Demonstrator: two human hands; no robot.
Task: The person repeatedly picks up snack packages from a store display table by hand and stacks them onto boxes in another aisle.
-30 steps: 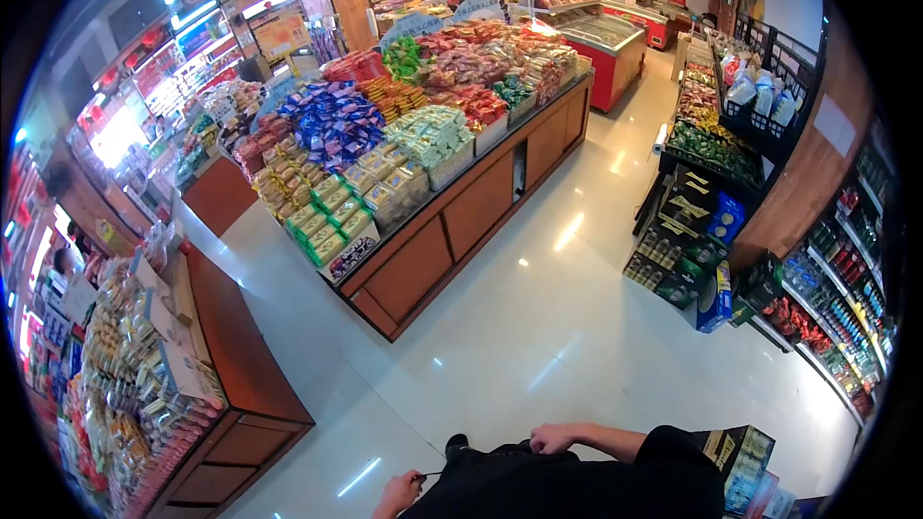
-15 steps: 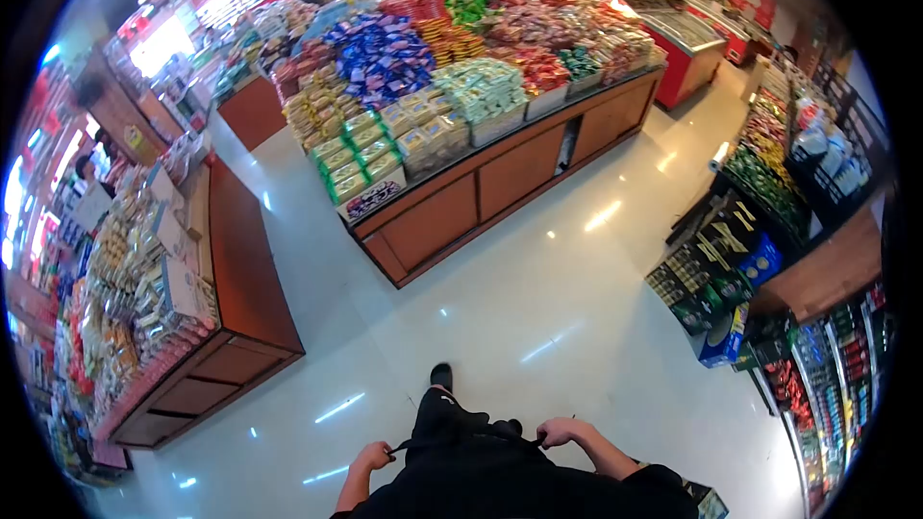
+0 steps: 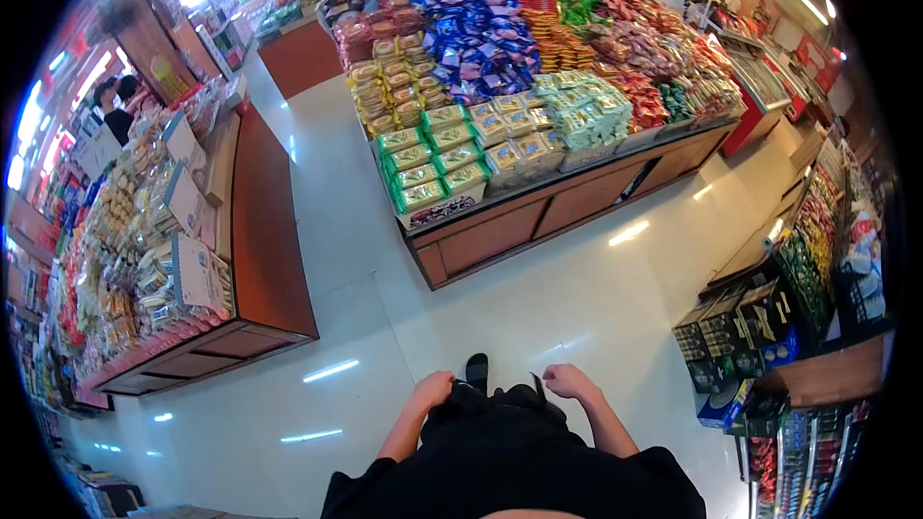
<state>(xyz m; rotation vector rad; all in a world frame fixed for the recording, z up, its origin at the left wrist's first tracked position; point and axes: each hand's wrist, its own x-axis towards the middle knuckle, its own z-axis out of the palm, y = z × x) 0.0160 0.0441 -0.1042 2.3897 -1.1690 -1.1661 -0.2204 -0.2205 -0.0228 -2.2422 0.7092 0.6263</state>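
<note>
Both my hands are in front of my waist, at the lower middle of the view. My left hand (image 3: 435, 390) is closed at the left edge of the black clothing (image 3: 495, 423), the strap it grips mostly hidden by the fingers. On the other side, my right hand (image 3: 569, 382) is closed too, with a black strap (image 3: 537, 387) showing beside its fingers. The strap seems to belong to the clothing at my waist. One black shoe (image 3: 477, 371) shows on the floor between the hands.
Ahead stands a wooden display island (image 3: 538, 221) piled with packaged snacks. Another wooden display counter (image 3: 274, 240) with bagged goods is at the left. Black boxes (image 3: 735, 322) and shelves (image 3: 803, 461) line the right. Shiny pale floor (image 3: 365, 317) runs between them. People (image 3: 117, 111) are at the far left.
My view has shifted, so the displays sit further right. Both hands have risen in the picture, the left moving right. Earlier, the black straps were stretched outward from the waist to both hands.
</note>
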